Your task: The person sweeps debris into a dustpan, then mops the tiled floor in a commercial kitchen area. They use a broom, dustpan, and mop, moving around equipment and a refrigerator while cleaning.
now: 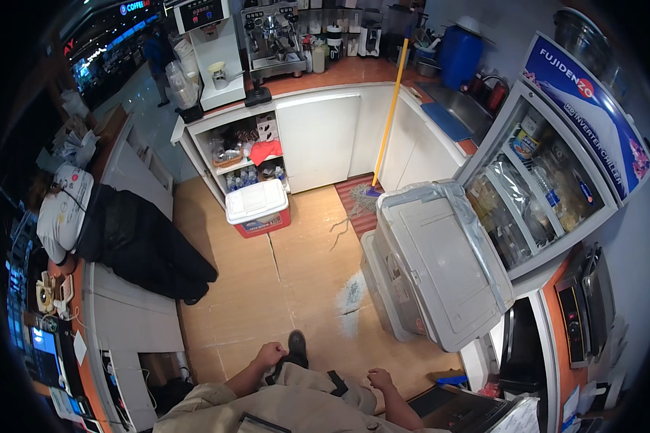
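Left hand (269, 354), right hand (380, 378): both loosely curled, empty, on thighs. Grey bin (440, 267) lidded, red cooler (258, 208) closed.

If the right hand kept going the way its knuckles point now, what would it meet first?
Probably bare wooden floor; the right hand rests loosely curled by the thigh, aimed up-frame. The large grey bin stands just right of that line, though depth is unclear.

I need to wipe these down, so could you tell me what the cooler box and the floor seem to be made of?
The cooler box looks like moulded plastic: matte white lid, glossy red body. The floor looks like wood-patterned vinyl or laminate, tan with a visible seam; which one is unclear.
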`<state>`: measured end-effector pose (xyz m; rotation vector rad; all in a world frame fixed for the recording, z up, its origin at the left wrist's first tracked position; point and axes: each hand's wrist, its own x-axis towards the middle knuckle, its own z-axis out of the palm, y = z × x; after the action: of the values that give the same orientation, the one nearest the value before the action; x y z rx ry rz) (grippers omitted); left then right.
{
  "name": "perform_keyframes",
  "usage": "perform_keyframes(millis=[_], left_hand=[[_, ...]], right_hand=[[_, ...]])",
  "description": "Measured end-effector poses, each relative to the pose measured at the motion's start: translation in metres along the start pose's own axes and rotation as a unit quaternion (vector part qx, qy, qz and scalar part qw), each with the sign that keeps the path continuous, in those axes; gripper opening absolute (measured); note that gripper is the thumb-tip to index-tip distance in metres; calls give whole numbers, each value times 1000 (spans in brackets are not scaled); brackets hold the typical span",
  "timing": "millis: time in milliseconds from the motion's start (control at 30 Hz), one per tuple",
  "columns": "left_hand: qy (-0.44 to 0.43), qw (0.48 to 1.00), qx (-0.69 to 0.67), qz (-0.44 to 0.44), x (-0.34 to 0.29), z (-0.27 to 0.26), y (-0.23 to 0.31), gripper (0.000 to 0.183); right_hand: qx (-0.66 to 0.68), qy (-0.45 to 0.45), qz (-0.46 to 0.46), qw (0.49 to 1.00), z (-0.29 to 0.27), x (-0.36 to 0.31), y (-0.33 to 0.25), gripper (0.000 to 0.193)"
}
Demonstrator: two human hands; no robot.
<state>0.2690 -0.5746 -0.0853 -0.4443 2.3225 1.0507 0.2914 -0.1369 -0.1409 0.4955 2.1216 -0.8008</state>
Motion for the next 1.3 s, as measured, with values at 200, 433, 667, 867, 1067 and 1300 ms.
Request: perform_keyframes(millis=[200,433,667,867,1067,1300], left_hand=[[25,999,-13,-17,66,-128,-15,34],[-152,977,-83,122,174,-211,146,26],[-468,830,-61,296,199,-271,313,35],[-412,839,-4,357,282,-322,383,31],[-448,826,-15,342,389,-327,445,29],[-462,815,46,347,535,-369,518,26]], right_hand=[[288,73,-17,955,1,40,-120,17],[311,207,-100,922,-21,73,-233,31],[223,134,-188,947,-116,180,-402,38],[150,107,-297,937,-246,250,-594,36],[167,134,-357,909,-342,293,-707,32],[284,143,-339,885,-420,369,-752,23]])
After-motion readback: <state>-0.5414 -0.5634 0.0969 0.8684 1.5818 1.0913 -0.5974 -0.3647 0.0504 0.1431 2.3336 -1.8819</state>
